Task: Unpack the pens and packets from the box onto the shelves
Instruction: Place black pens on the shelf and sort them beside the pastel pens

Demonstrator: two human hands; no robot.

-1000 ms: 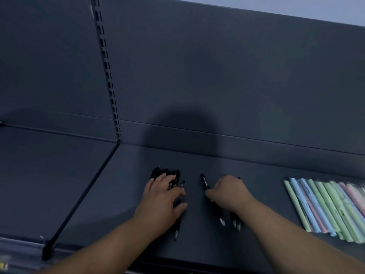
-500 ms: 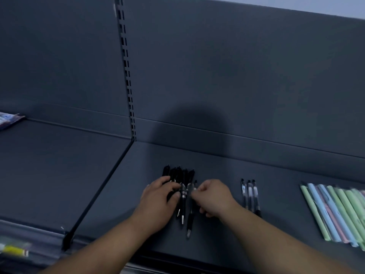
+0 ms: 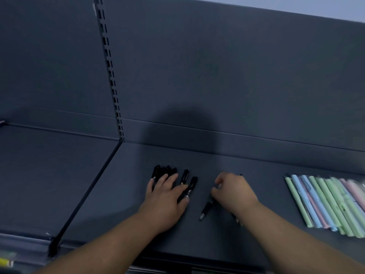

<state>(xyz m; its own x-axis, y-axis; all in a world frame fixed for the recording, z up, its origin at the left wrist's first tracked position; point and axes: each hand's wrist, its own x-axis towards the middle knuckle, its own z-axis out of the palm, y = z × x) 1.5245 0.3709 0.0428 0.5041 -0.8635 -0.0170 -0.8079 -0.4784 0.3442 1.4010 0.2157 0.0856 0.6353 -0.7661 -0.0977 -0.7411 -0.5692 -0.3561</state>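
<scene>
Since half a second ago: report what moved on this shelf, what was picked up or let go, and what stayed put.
The right hand moved right, away from the pile of black pens. It now grips a single pen, apparently carried over, and covers the three pens that lay apart. The left hand stays flat on the pile. The pastel pens lie unchanged on the shelf.

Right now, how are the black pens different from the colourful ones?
The black pens are bunched; the pastel pens are green, blue and pink in a neat row. The left hand rests on the black pens and the right hand grips one; nobody touches the pastel pens. Both lie flat on the shelf.
</scene>
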